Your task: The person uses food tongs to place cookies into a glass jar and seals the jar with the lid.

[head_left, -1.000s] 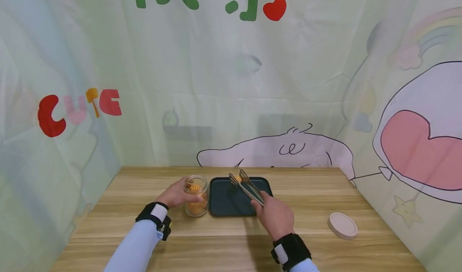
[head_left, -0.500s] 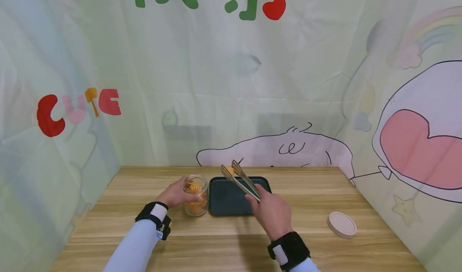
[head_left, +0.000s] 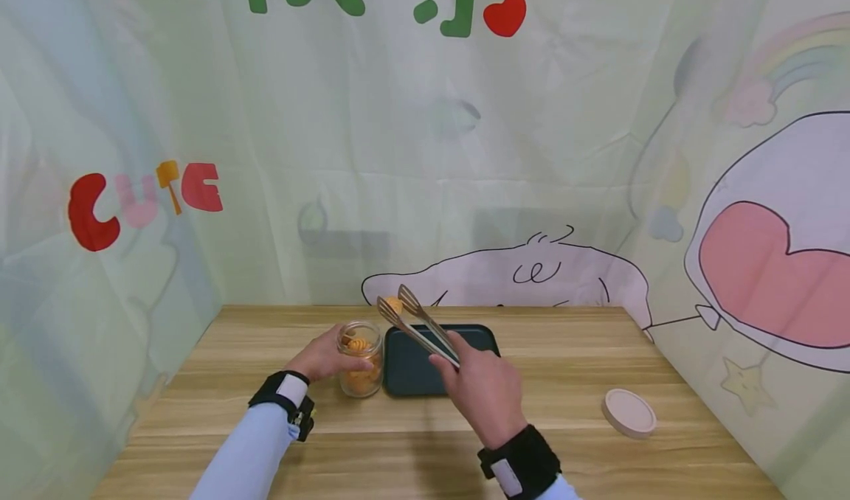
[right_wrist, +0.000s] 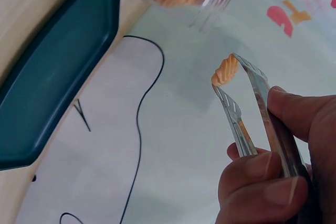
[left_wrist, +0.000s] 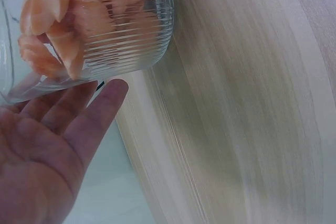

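Note:
My left hand (head_left: pixel 324 358) grips a clear glass jar (head_left: pixel 361 391) standing on the table, thumb across its near side. Inside the jar lie several orange ridged, shell-shaped pieces (left_wrist: pixel 86 17) that look like snacks. My right hand (head_left: pixel 488 389) holds metal tongs (head_left: pixel 425 333) by the arms. Between the tongs' slotted tips is one orange ridged piece (right_wrist: pixel 226 70), raised above the table. In the head view, the tips are beyond the jar and slightly to its right. In the right wrist view, fingers and thumb wrap the tong arms.
A dark teal rectangular tray (head_left: pixel 412 371) lies right of the jar, partly covered by the tongs and right hand. Farther right on the wooden table (head_left: pixel 571 367) is a round pale lid (head_left: pixel 629 413). A printed cloth (head_left: pixel 279 116) hangs behind and along both sides.
My right hand and the tongs have moved left and the tips have risen, carrying the orange piece from above the tray toward the jar. The left hand and jar stay put.

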Action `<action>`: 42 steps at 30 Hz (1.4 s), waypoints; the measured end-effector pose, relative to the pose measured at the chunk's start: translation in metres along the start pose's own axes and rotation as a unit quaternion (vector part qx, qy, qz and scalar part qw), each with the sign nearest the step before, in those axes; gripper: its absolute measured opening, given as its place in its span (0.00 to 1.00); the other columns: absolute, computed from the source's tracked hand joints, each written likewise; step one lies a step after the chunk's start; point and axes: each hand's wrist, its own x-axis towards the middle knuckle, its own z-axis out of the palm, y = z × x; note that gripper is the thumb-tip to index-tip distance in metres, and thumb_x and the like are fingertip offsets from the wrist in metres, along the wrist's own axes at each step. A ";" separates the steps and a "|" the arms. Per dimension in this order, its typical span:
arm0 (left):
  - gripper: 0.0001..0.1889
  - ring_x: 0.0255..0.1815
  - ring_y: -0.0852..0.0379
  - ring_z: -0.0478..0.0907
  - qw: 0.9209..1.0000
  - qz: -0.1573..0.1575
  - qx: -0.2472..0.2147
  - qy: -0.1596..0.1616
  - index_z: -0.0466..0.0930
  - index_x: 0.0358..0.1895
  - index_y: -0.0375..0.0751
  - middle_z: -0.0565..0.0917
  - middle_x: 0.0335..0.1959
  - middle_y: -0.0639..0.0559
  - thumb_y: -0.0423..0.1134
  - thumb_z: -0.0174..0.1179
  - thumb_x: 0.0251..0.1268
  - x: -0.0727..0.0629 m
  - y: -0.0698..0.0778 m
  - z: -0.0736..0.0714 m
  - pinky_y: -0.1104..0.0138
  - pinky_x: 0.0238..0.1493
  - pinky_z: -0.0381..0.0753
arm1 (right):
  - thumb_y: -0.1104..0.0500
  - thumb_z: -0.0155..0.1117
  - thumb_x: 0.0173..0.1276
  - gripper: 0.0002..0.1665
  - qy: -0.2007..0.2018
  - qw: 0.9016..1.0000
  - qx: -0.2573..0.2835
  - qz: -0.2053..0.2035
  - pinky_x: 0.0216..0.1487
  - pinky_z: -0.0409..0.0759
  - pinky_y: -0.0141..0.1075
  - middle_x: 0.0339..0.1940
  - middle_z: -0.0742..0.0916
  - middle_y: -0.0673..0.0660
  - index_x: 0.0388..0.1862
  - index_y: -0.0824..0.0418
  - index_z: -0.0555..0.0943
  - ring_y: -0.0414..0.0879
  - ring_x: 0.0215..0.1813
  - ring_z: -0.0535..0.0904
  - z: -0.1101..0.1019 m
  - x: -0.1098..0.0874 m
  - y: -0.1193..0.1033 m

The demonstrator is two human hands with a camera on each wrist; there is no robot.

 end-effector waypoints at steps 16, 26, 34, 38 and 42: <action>0.50 0.68 0.34 0.76 1.000 -0.007 -0.014 -0.003 0.61 0.75 0.30 0.79 0.66 0.32 0.48 0.79 0.55 0.003 -0.002 0.000 0.39 0.70 0.72 | 0.38 0.64 0.74 0.31 -0.050 0.998 0.027 -0.023 0.16 0.51 0.31 0.12 0.62 0.44 0.68 0.53 0.81 0.39 0.13 0.55 -0.002 0.000 -0.023; 0.49 0.69 0.34 0.75 1.000 -0.008 -0.012 -0.005 0.61 0.75 0.30 0.78 0.67 0.32 0.48 0.78 0.56 0.001 0.000 0.000 0.40 0.71 0.72 | 0.38 0.64 0.73 0.32 -0.052 0.998 0.020 -0.019 0.16 0.52 0.31 0.12 0.64 0.45 0.68 0.53 0.81 0.40 0.13 0.57 0.002 -0.002 -0.023; 0.53 0.68 0.34 0.75 1.000 -0.020 0.002 -0.002 0.58 0.77 0.29 0.78 0.67 0.32 0.51 0.79 0.55 0.006 -0.006 0.002 0.39 0.70 0.72 | 0.39 0.65 0.73 0.31 -0.035 0.999 0.022 -0.017 0.16 0.50 0.31 0.12 0.62 0.44 0.68 0.53 0.81 0.39 0.13 0.54 0.001 -0.001 -0.018; 0.54 0.68 0.34 0.75 1.000 -0.022 0.006 -0.001 0.58 0.77 0.29 0.78 0.67 0.32 0.52 0.78 0.55 0.007 -0.007 0.002 0.40 0.70 0.72 | 0.39 0.65 0.73 0.31 -0.036 0.999 0.022 -0.011 0.16 0.50 0.31 0.12 0.61 0.44 0.68 0.53 0.81 0.39 0.13 0.54 0.000 0.001 -0.016; 0.53 0.68 0.35 0.75 1.000 -0.020 0.006 -0.002 0.58 0.77 0.29 0.77 0.67 0.32 0.52 0.78 0.55 0.005 -0.005 0.001 0.40 0.70 0.72 | 0.39 0.65 0.73 0.31 -0.040 0.999 0.026 -0.001 0.17 0.51 0.32 0.13 0.62 0.45 0.68 0.53 0.81 0.40 0.14 0.56 -0.001 0.003 -0.014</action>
